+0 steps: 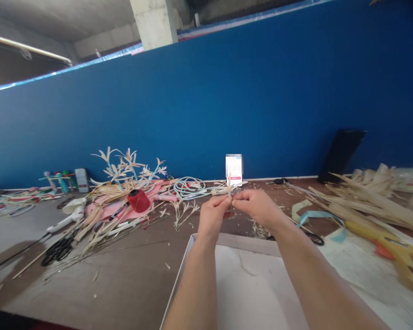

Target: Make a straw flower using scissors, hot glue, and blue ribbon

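My left hand [213,214] and my right hand [256,207] meet over the far side of a white shallow box [248,279]. Both pinch a small upright straw-coloured stem [229,182], with a bit of light blue at the fingertips. Its lower part is mostly hidden by my fingers. Just behind it, a lit phone [234,167] leans against the blue wall. A fine thread [242,263] seems to hang below my hands into the box. Left of my hands lies a cut straw flower sprig [184,213].
Straw flowers on blue stems [132,165], a red thread spool [138,200], black scissors [60,247] and a white glue gun [67,220] lie left. On the right are dried husks [375,197], light blue ribbon [325,214] and a yellow glue gun [388,247]. A blue partition [206,105] stands behind.
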`<act>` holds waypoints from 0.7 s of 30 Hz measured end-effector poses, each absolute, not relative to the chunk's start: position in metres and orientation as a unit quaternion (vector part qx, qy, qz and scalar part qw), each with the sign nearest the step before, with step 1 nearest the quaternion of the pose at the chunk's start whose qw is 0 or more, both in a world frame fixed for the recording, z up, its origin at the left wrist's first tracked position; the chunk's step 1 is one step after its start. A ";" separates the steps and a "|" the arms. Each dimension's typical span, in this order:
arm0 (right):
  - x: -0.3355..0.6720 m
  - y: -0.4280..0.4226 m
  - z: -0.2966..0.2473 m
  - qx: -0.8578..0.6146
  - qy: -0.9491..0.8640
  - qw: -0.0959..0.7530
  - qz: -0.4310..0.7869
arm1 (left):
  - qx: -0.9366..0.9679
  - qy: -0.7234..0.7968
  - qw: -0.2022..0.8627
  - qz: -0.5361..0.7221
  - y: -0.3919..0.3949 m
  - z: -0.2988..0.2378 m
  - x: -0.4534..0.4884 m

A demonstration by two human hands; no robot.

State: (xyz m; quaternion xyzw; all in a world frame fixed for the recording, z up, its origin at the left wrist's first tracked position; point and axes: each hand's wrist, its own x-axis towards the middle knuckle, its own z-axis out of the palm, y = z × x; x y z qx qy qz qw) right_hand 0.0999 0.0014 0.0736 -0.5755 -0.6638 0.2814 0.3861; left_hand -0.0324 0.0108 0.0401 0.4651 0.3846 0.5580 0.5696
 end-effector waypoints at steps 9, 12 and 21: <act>0.099 0.005 0.071 -0.588 -0.671 0.363 0.268 | 0.476 0.390 0.520 0.592 0.016 0.033 -0.032; 0.097 0.005 0.071 -0.593 -0.674 0.364 0.249 | 0.473 0.397 0.502 0.606 0.018 0.030 -0.031; 0.090 0.002 0.071 -0.610 -0.662 0.374 0.225 | 0.438 0.418 0.509 0.612 0.018 0.033 -0.029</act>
